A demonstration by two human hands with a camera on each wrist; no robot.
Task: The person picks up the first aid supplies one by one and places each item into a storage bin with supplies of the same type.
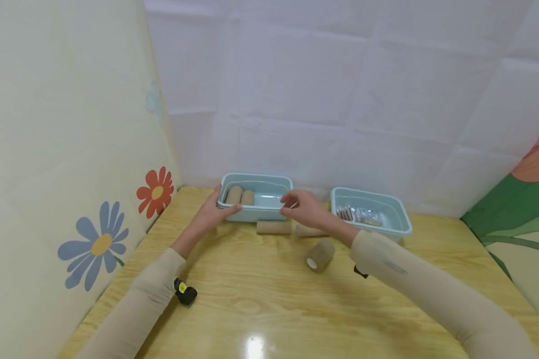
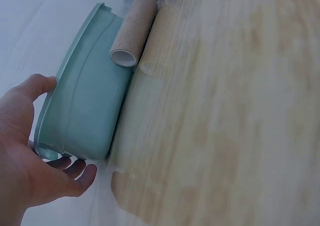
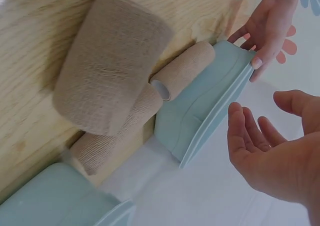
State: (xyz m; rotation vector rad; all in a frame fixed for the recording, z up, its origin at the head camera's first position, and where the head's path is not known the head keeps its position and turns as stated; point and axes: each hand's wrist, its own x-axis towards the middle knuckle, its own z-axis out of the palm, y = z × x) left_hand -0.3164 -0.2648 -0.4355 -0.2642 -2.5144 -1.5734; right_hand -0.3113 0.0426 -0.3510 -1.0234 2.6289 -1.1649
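My left hand (image 1: 208, 214) grips the left end of a pale blue plastic basin (image 1: 253, 215), thumb over its front rim and the other fingers round the end. Inside that basin lie two tan bandage rolls (image 1: 234, 195), on its left side. Beside the basin's right rim, my right hand (image 1: 307, 209) hovers with fingers loosely bent and nothing between them, as the right wrist view shows. A slim tan roll (image 2: 134, 31) with a white core lies against the basin's front wall. To its right is another slim roll (image 1: 309, 231), partly covered by the right forearm.
A thicker tan roll (image 1: 322, 253) lies on the wooden table (image 1: 251, 289), nearer to me. On the right, a second pale blue basin (image 1: 395, 217) contains small plastic-wrapped items (image 1: 368, 216). White sheeting (image 1: 269, 99) hangs right behind both basins.
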